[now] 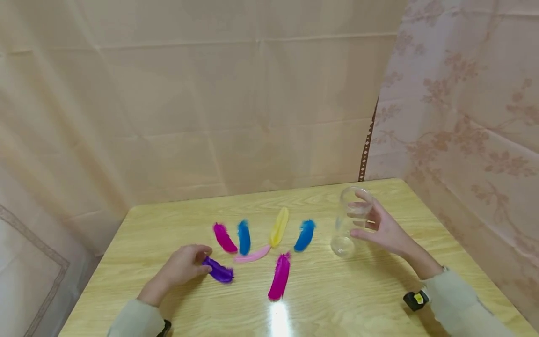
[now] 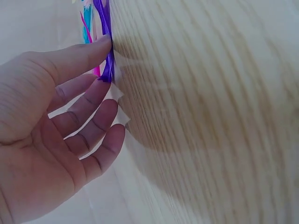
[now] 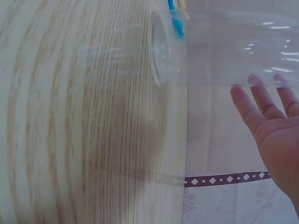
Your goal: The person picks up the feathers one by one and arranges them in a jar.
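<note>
My left hand point(image 1: 183, 267) pinches one end of a purple feather point(image 1: 220, 271) at the tabletop. In the left wrist view, the thumb lies on the purple feather point(image 2: 107, 60) and the other fingers are loosely bent. To the right, a tall clear cup point(image 1: 343, 241) stands upright on the table. My right hand point(image 1: 385, 229) holds it from the side, thumb in front and fingers behind, seen through the wall. The right wrist view shows fingertips against the clear cup point(image 3: 210, 51).
Between the hands lie a magenta feather point(image 1: 224, 238), a blue feather point(image 1: 244, 238), a pale pink feather point(image 1: 252, 255), a yellow feather point(image 1: 280, 227), another blue feather point(image 1: 305, 235) and a nearer magenta feather point(image 1: 279, 278). Curtains point(image 1: 252, 117) hang behind the wooden table point(image 1: 328, 299).
</note>
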